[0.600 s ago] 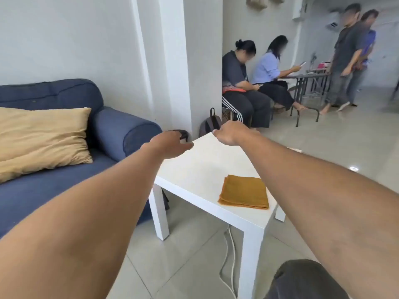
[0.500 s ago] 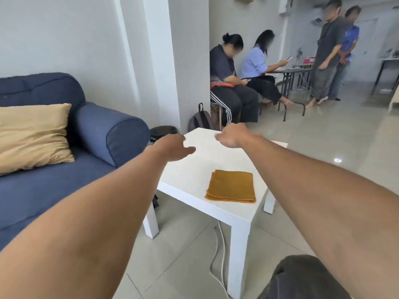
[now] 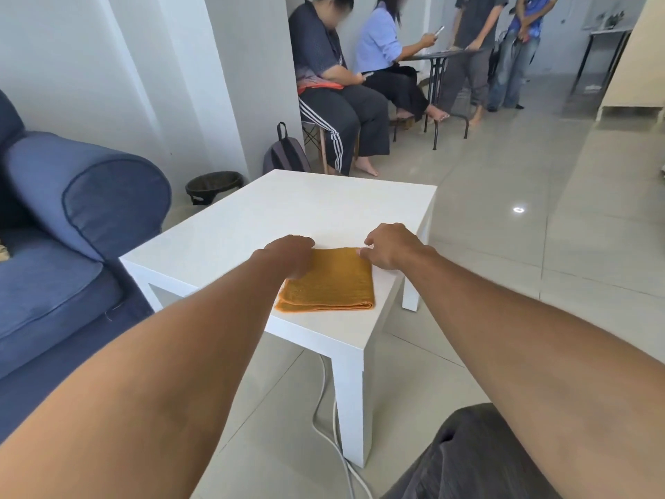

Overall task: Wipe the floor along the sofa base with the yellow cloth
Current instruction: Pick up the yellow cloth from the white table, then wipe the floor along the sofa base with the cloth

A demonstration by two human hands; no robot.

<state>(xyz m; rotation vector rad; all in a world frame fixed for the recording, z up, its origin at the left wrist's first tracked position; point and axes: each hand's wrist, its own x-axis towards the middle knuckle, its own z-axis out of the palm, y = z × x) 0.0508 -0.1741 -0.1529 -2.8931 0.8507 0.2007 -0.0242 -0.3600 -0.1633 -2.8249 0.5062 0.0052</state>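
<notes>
— What colour was the cloth (image 3: pixel 329 282) under the fingers (image 3: pixel 306 243)?
— Mustard yellow, plain. The table (image 3: pixel 288 210) beneath it was white.
— And left of the fingers?
— The sofa (image 3: pixel 72 210) was dark blue with darker piping.
— Beyond the fingertips?
— A black bin (image 3: pixel 214 185), a grey backpack (image 3: pixel 286 156), and dark trousers (image 3: pixel 334 127) with white stripes. The floor (image 3: pixel 539 228) was pale grey tile.

Yellow cloth (image 3: pixel 329 282) napped; table (image 3: pixel 324 210) smooth white; floor (image 3: pixel 539 246) glossy
</notes>
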